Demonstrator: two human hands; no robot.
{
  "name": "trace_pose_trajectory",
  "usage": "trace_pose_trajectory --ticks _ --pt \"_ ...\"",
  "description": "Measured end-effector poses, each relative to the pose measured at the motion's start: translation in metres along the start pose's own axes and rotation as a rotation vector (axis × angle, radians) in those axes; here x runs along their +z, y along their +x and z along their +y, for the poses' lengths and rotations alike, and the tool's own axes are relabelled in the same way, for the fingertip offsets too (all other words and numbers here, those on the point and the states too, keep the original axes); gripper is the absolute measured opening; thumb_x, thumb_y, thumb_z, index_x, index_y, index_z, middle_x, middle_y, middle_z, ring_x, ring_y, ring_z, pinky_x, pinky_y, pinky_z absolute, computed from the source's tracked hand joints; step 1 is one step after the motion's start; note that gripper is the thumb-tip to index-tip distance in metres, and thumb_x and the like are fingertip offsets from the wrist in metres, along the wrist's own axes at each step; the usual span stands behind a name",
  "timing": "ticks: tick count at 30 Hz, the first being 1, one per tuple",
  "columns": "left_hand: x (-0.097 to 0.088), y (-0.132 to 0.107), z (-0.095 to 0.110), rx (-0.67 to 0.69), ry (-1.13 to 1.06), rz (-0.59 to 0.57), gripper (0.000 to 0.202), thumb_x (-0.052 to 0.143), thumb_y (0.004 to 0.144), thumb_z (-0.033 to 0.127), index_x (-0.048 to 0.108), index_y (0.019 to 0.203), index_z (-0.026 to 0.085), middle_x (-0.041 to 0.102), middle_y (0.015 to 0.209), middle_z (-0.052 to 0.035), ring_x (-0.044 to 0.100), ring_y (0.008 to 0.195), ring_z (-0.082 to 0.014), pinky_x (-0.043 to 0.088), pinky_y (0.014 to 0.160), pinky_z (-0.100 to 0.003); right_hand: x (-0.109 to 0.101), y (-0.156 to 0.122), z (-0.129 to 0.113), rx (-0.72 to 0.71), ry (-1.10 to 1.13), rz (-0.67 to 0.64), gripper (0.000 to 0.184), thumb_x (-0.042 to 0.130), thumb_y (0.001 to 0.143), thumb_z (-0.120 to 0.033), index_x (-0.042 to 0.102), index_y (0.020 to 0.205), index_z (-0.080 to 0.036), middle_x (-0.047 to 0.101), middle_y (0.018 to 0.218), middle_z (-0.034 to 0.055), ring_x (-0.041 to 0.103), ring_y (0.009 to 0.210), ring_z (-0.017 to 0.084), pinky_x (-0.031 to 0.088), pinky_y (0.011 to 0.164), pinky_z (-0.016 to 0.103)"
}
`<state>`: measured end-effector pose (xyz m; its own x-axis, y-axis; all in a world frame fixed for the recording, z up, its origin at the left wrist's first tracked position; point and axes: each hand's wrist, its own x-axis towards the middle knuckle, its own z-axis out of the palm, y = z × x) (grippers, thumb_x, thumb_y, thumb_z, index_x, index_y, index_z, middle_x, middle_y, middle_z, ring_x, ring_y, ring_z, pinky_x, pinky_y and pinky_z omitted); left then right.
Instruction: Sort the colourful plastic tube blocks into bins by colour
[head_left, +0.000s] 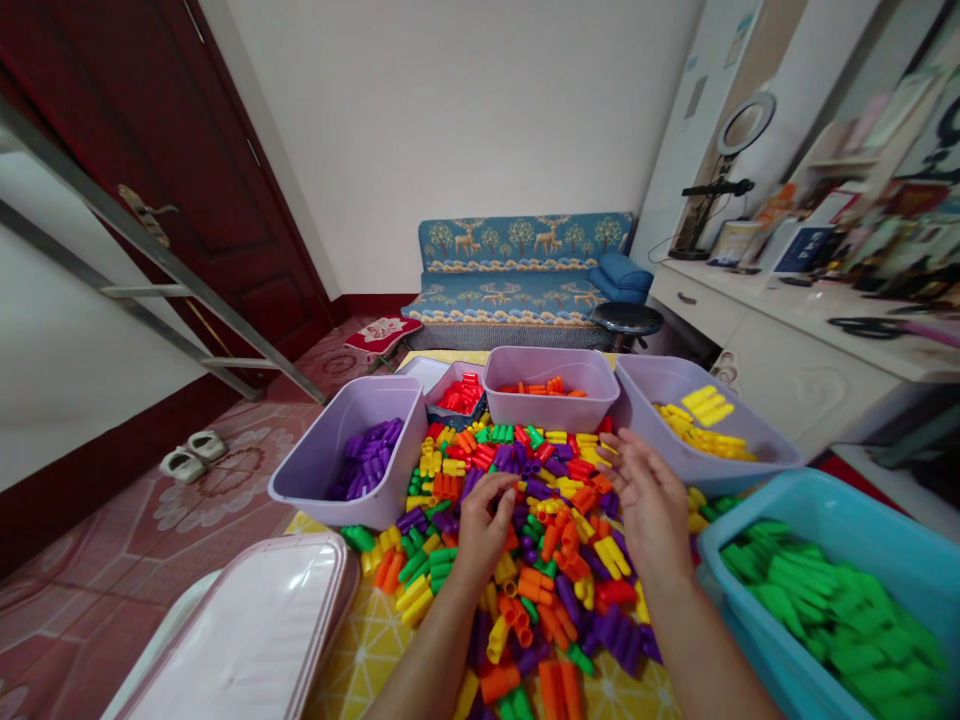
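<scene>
My left hand (484, 525) hovers over the middle of a heap of short plastic tube pieces (536, 585) in red, orange, yellow, green and purple. Its fingers are bent, with a gap between thumb and index finger, and nothing shows in it. My right hand (651, 500) is raised at the heap's right side, fingers apart, beside the lilac bin (765, 452) of yellow pieces. Several yellow pieces (707, 405) appear above the pile in that bin, apart from my hand; whether they are in the air I cannot tell.
Around the heap stand a lilac bin (300, 478) of purple pieces, a small box (433, 410) of red ones, a lilac bin (551, 408) of orange ones and a blue bin (757, 620) of green ones. A pale lid (247, 630) lies front left on the yellow tablecloth (367, 650).
</scene>
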<state>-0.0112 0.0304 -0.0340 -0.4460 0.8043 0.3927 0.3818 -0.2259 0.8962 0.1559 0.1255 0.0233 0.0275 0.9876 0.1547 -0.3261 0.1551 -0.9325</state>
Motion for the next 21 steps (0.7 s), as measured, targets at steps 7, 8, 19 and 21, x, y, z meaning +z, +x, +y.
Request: trace_pose_trajectory --ticks 7,8,19,21 --pt "-0.002 -0.002 0.01 0.095 0.196 0.083 0.025 0.051 0.09 0.026 0.063 0.112 0.022 0.063 0.114 -0.0073 0.056 0.11 -0.0215 0.044 0.097 -0.037 -0.021 -0.014 0.057 -0.327 -0.796 -0.294 0.035 0.056 0.083 -0.043 0.066 0.105 -0.017 0.067 0.11 0.0122 0.058 0.107 0.027 0.042 0.098 0.049" --pt "-0.004 0.0 0.013 0.115 0.252 0.091 0.026 0.051 0.09 0.026 0.062 0.114 0.023 0.061 0.117 -0.0073 0.054 0.113 -0.0218 0.042 0.1 -0.038 -0.023 -0.015 0.062 -0.357 -0.843 -0.329 0.034 0.054 0.084 -0.042 0.067 0.103 -0.017 0.067 0.11 0.012 0.058 0.107 0.027 0.042 0.099 0.048" --pt "-0.026 0.074 -0.004 -0.076 0.831 0.058 0.046 0.057 0.082 0.025 0.053 0.126 0.012 0.059 0.116 -0.0168 0.052 0.11 -0.0306 0.04 0.096 -0.045 -0.025 -0.02 0.069 -0.373 -0.918 -0.422 0.031 0.045 0.091 -0.037 0.069 0.097 -0.019 0.065 0.111 0.0099 0.056 0.107 0.024 0.043 0.099 0.044" --pt "-0.025 0.084 -0.009 -0.046 0.866 -0.008 0.041 0.057 0.081 0.024 0.058 0.121 0.016 0.062 0.113 -0.0139 0.052 0.108 -0.0296 0.039 0.096 -0.044 -0.025 -0.02 0.07 -0.368 -0.91 -0.421 0.031 0.044 0.091 -0.037 0.069 0.097 -0.02 0.065 0.111 0.0093 0.056 0.108 0.024 0.043 0.099 0.044"
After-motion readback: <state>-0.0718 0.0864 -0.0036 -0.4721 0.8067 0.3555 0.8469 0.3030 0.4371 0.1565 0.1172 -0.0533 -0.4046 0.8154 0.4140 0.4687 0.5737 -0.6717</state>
